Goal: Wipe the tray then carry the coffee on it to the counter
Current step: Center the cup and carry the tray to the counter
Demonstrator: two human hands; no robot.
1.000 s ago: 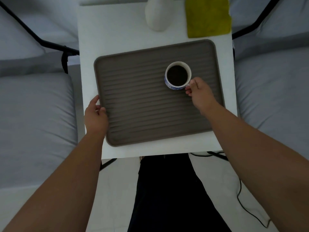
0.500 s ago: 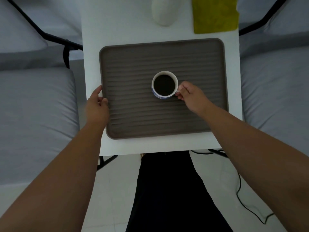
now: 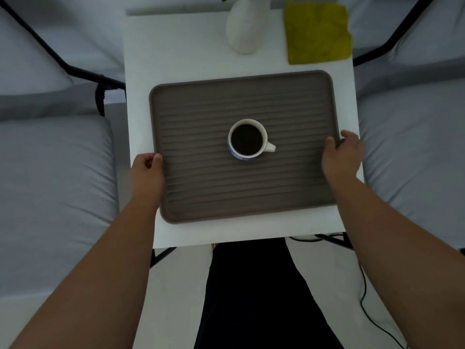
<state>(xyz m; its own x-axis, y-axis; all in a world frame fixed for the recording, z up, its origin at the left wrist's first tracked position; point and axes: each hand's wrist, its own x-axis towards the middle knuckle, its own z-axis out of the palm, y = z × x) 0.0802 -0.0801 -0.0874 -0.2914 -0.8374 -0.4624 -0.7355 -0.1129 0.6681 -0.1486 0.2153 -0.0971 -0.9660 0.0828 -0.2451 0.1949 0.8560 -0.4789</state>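
A brown ribbed tray (image 3: 201, 192) lies on a small white table (image 3: 176, 59). A white and blue cup of dark coffee (image 3: 247, 140) stands near the tray's middle, its handle pointing right. My left hand (image 3: 147, 170) grips the tray's left rim, thumb on top. At the tray's right rim is my right hand (image 3: 342, 154), thumb over the edge and fingers curled around the outside. A yellow-green cloth (image 3: 317, 32) lies folded at the table's far right corner, apart from both hands.
A white vase (image 3: 245, 26) stands behind the tray, left of the cloth. Grey cushioned chairs (image 3: 50, 172) with black frames flank the table on both sides. A dark cable (image 3: 364, 293) trails on the pale floor at the right. My dark-trousered leg (image 3: 251, 298) is below the table.
My right hand let go of the cup's handle and moved right to the tray's right rim. The cup now sits near the tray's middle, left of where it was a second ago.
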